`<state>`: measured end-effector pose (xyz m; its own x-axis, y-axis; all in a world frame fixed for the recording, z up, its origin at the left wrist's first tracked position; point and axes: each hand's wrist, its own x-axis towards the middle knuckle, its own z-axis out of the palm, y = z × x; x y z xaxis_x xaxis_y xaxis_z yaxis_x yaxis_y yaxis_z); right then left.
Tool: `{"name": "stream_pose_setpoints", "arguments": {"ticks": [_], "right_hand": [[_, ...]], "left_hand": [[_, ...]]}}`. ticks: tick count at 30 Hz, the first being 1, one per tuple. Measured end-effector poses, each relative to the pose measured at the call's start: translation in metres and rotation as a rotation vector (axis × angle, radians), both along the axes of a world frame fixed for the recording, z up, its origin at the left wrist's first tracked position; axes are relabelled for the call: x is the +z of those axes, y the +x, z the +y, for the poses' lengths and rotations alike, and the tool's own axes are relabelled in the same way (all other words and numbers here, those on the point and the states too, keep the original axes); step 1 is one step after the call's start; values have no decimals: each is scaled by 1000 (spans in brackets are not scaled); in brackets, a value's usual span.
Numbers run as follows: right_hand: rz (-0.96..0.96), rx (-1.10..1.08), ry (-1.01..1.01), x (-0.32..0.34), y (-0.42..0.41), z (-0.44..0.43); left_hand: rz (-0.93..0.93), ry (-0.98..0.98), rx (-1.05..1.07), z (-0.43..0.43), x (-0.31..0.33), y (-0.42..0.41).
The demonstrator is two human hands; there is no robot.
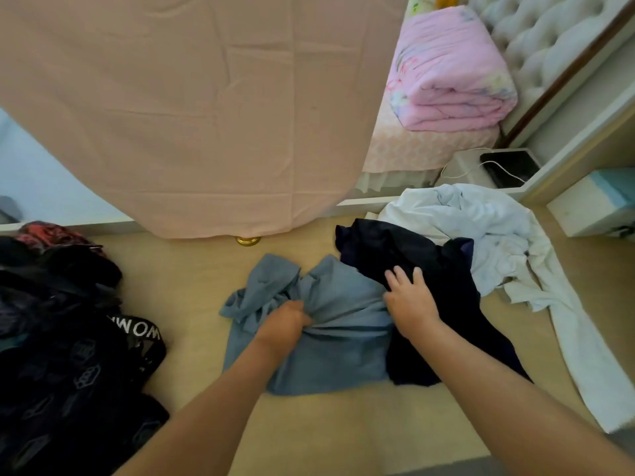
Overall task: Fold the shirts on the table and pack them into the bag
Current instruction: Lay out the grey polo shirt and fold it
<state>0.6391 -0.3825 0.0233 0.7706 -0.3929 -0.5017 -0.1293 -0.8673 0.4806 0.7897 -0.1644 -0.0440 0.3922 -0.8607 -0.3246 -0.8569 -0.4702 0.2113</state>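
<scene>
**Both hands on the shirts, grey-blue one bunched in the left**

On the pale wooden surface [336,424] a grey-blue shirt [343,348] lies crumpled in the middle. The left hand [287,322] is closed in a fist around a gather of its fabric, so creases radiate from the grip. Just beside it on the right, overlapping its edge, lies a dark navy shirt [443,324]; the right hand [410,297] rests on it palm down with the fingers spread and loosely extended, pressing flat rather than gripping.

Behind and to the right of the navy shirt sits a rumpled white shirt [488,235], one long part trailing toward the near right edge. At the far left is a dark bag [79,372] with a strap bearing white letters, and dark clothes heaped on top of it. A large pink sheet [192,108] hangs down at the back, and a folded pink quilt [450,73] lies on a bed at the upper right.
</scene>
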Motion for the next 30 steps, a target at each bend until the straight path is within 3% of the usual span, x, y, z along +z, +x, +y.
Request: {"name": "stream_pose_setpoints", "arguments": {"ticks": [3,5,9,11,13,14,16,19,22,24,27,29,30], "right_hand": [[-1,-73,-113,14,-5,-19],[11,-140,-152,23,-2,-24],[-52,-82,-119,20,10,-9],[-186,21,50,8,16,11],[-276,33,332,-6,22,40],[-283,-22,458,-13,24,55],[-276,-212,619,-25,27,81],[-396,-370,620,-36,25,101],[-543,-549,548,-39,21,105],[-527,-720,588,-38,20,105],[-446,-809,800,-35,22,105],[-558,-847,1054,-35,24,105],[-637,-842,1156,-33,25,106]], "left_hand": [[-41,54,252,21,4,28],[-147,219,373,34,29,36],[-236,485,388,62,38,45],[-181,402,285,60,35,38],[-88,135,203,54,31,23],[-42,69,181,52,28,15],[-2,137,165,54,22,5],[38,319,198,64,18,3],[199,384,260,72,28,4],[202,391,293,73,35,1],[37,135,292,68,41,-14],[40,-146,208,61,37,-26],[51,-183,143,59,35,-32]]}}
